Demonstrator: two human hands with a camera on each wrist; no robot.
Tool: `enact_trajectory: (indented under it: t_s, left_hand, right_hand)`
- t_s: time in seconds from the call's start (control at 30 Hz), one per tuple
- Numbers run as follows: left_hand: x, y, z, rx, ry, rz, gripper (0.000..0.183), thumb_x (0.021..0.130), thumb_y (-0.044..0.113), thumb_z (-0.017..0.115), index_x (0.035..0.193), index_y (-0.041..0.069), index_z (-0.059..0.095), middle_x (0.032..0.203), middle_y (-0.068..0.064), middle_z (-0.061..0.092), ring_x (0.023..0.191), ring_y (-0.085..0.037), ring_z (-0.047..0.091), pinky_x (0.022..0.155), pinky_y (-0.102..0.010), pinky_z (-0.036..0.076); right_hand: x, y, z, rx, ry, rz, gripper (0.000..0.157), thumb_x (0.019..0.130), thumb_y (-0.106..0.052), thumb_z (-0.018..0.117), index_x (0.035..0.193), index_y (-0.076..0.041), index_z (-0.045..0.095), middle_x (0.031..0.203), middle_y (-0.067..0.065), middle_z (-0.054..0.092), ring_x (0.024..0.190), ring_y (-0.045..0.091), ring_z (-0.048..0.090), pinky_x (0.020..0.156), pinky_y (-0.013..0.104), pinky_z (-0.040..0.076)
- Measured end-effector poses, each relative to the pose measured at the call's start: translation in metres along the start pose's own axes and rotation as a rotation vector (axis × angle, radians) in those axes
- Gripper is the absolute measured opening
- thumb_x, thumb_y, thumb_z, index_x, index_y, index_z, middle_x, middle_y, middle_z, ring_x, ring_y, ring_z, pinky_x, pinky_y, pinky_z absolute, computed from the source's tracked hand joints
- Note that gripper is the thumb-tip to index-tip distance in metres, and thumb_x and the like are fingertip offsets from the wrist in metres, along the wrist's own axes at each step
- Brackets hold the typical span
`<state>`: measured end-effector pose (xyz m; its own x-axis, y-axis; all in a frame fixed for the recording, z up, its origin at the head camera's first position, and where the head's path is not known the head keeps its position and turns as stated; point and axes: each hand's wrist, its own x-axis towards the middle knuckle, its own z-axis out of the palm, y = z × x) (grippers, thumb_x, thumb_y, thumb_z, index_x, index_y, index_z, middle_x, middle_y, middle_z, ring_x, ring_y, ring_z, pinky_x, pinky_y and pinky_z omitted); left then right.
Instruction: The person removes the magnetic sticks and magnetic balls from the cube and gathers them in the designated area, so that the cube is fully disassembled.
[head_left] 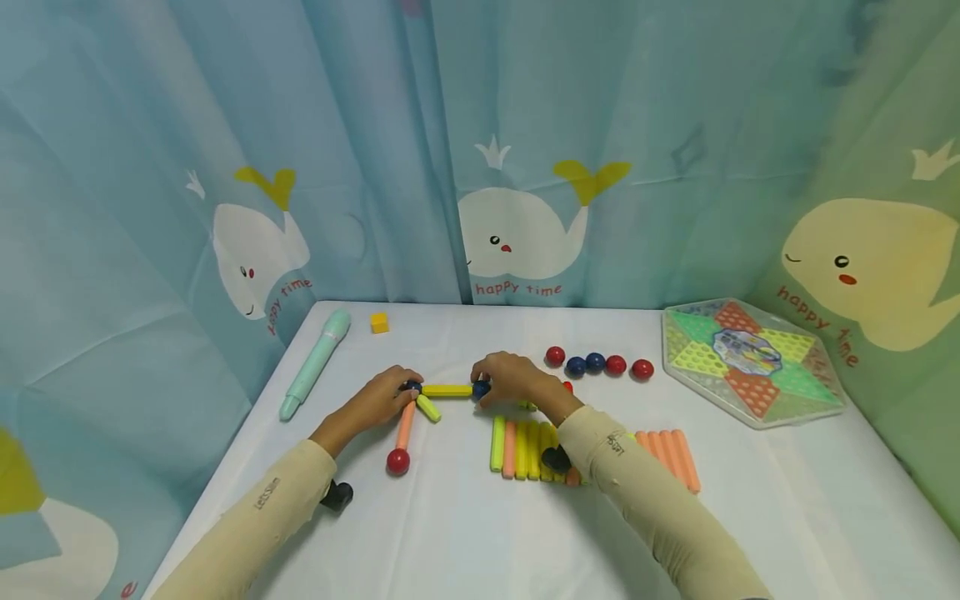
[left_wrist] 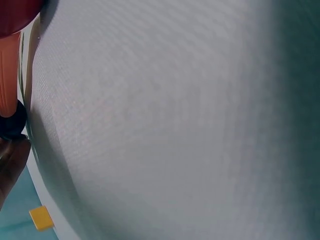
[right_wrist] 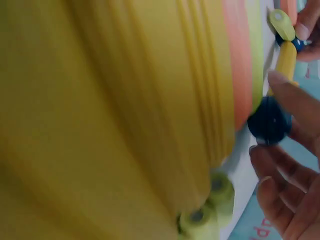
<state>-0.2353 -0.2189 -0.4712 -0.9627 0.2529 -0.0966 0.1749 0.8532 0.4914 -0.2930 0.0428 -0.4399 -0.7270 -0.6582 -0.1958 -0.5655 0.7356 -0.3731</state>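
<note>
My left hand (head_left: 385, 395) pinches a blue ball (left_wrist: 14, 121) that joins several rods. From it an orange rod (head_left: 405, 425) runs toward me to a red ball (head_left: 398, 462), and a short lime-green rod (head_left: 429, 408) sticks out beside it. A yellow rod (head_left: 447, 390) runs right to a second blue ball (right_wrist: 270, 121). My right hand (head_left: 512, 378) holds that second ball between thumb and fingers, and the right wrist view shows the yellow rod's end meeting it. Fingers partly cover both blue balls in the head view.
A row of lime, orange and yellow rods (head_left: 522, 450) lies under my right forearm. Several red and blue balls (head_left: 596, 362) sit behind it. A hexagonal game board (head_left: 750, 358) is at right; a mint-green tube (head_left: 315, 364) and yellow cube (head_left: 379, 322) are at back left.
</note>
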Motion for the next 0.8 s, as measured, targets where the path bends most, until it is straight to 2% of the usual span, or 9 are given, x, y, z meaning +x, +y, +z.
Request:
enact_trajectory:
  t_s: [0.37, 0.6, 0.7, 0.8]
  left_hand:
    - [0.004, 0.000, 0.001, 0.031, -0.003, 0.003, 0.030, 0.102, 0.018, 0.060, 0.130, 0.010, 0.063, 0.121, -0.008, 0.061, 0.109, -0.020, 0.059, 0.104, -0.045, 0.049]
    - [0.005, 0.000, 0.002, 0.019, -0.006, 0.006, 0.030, 0.102, 0.018, 0.059, 0.130, 0.009, 0.063, 0.120, -0.009, 0.061, 0.111, -0.022, 0.059, 0.103, -0.045, 0.049]
    - [0.004, 0.000, 0.002, 0.015, -0.009, 0.001, 0.030, 0.102, 0.018, 0.059, 0.131, 0.010, 0.063, 0.122, -0.010, 0.061, 0.114, -0.023, 0.059, 0.105, -0.046, 0.048]
    - [0.003, 0.000, 0.002, 0.011, -0.009, 0.003, 0.030, 0.102, 0.018, 0.060, 0.131, 0.010, 0.063, 0.123, -0.010, 0.061, 0.116, -0.024, 0.059, 0.105, -0.047, 0.048]
  right_hand:
    - [0.006, -0.003, 0.005, 0.014, -0.026, -0.067, 0.024, 0.092, -0.013, 0.073, 0.116, -0.015, 0.072, 0.109, 0.005, 0.064, 0.100, 0.020, 0.055, 0.102, 0.041, 0.049]
    - [0.004, 0.008, 0.004, 0.084, 0.012, -0.082, 0.033, 0.090, -0.012, 0.075, 0.123, -0.012, 0.070, 0.115, 0.006, 0.065, 0.105, 0.019, 0.057, 0.104, 0.040, 0.050]
    - [-0.001, 0.017, -0.004, 0.143, 0.004, -0.084, 0.037, 0.090, -0.011, 0.074, 0.126, -0.011, 0.068, 0.121, 0.007, 0.065, 0.106, 0.020, 0.059, 0.102, 0.039, 0.051]
    - [-0.008, 0.027, -0.014, 0.173, 0.006, -0.065, 0.041, 0.093, -0.017, 0.072, 0.132, -0.013, 0.064, 0.125, 0.009, 0.063, 0.103, 0.021, 0.060, 0.098, 0.039, 0.053]
